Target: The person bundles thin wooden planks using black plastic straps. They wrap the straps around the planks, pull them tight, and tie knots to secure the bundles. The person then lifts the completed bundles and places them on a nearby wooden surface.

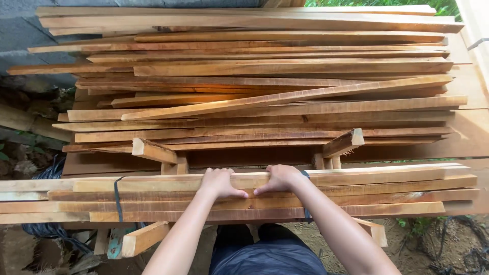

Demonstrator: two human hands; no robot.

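Observation:
A bundle of long wooden slats point(356, 196) lies across the view in front of me, tied with a dark strap point(117, 198) on the left and a blue strap point(307, 211) on the right. My left hand point(220, 182) and my right hand point(281, 178) both curl over the top far slat point(387, 176) of this bundle, side by side near its middle, fingers wrapped around its edge.
Behind the bundle lies a big loose pile of long wooden slats point(265, 91). Short wooden blocks point(153, 151) point(344, 143) stick up between pile and bundle. Dirt ground point(407, 249), dark cables point(468, 257) and plants lie at the edges.

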